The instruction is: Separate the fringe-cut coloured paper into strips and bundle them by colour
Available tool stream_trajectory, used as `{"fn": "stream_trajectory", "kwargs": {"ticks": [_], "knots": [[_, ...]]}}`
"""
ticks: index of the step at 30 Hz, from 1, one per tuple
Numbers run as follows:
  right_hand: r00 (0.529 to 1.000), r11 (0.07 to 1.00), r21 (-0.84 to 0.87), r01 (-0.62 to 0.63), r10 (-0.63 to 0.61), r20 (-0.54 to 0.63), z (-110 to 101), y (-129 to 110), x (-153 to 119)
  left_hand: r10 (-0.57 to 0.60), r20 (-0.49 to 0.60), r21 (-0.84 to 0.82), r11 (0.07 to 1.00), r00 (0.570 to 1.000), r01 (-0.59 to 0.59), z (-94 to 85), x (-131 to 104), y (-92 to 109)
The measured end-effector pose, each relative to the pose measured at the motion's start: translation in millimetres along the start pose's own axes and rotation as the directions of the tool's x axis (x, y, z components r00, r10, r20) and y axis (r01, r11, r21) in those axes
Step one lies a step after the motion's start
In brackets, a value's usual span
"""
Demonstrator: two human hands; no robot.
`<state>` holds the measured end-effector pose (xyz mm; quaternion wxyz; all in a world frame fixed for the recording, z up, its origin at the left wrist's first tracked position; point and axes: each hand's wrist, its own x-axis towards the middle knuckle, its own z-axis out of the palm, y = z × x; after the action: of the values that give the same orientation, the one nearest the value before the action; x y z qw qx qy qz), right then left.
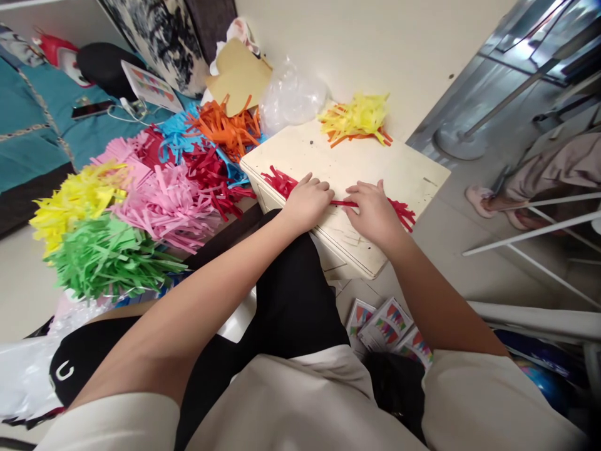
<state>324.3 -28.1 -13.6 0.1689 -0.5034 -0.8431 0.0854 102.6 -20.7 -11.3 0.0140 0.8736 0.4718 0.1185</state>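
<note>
A red fringed paper tassel (344, 203) lies across the cream tabletop (305, 147) in front of me. Its middle is rolled into a thin strip, and its fringed ends spread out at both sides. My left hand (310, 200) is closed over the left part of the tassel, fingers bent down on it. Opposite, my right hand (372, 213) grips the rolled strip's right part between thumb and fingers, its little finger raised. A short stretch of the strip shows between the two hands. My palms hide the rest.
Yellow and orange tassels (357, 119) lie at the table's back. To the left are heaped pink (166, 207), green (110, 257) and yellow (77, 203) fringed papers. A crumpled clear plastic bag (293, 94) sits behind. Printed packets (385, 326) lie on the floor; another person's legs (539, 169) show at right.
</note>
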Motion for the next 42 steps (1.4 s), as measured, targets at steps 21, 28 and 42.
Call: {"fn": "stream_trajectory", "kwargs": {"ticks": [21,28,42], "knots": [[0.998,0.995,-0.089,-0.054,0.055,0.007,13,-6,10,-0.039,-0.009,0.015,0.999,0.999,0.039,-5.0,-4,4],[0.996,0.993,-0.084,-0.084,0.084,0.007,14,-2,7,-0.197,0.020,-0.128,0.972,0.980,0.198,-3.7,-1,-11],[0.983,0.976,-0.153,-0.156,0.168,0.071,7,-8,15,-0.321,0.049,-0.309,0.896,0.946,0.319,-3.7,-1,-16]]}}
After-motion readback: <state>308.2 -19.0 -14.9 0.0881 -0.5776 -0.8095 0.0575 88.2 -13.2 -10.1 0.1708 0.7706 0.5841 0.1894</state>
